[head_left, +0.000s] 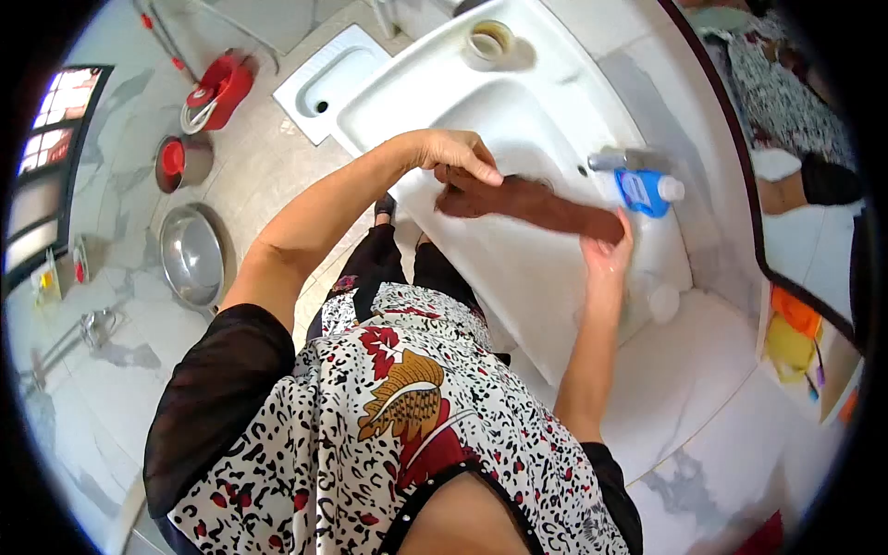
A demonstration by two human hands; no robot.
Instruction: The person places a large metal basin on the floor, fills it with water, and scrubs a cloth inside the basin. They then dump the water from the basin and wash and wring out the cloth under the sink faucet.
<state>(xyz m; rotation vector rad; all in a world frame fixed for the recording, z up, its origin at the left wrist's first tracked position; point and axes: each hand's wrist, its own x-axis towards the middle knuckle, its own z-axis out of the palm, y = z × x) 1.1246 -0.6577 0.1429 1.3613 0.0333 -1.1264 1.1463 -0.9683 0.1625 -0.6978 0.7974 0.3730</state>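
Note:
A long, narrow piece of brown cloth (546, 208), maybe a sock, is stretched over the white washbasin (509, 111). My left hand (460, 155) grips its wider, bunched end, thumb on top. At the opposite end, my right hand (609, 248) has its fingers closed around the cloth, partly hidden by it. The basin's drain lies partly behind the cloth. Beyond my right hand, a blue bottle with a white cap (647, 191) stands near the metal faucet (618, 160).
A roll of tape (490, 42) rests on the basin's far rim. Left on the floor are a steel bowl (191, 255), a pot (183, 164) and a red bucket (222, 92). A squat toilet (333, 83) lies beyond. A mirror (786, 139) hangs at right.

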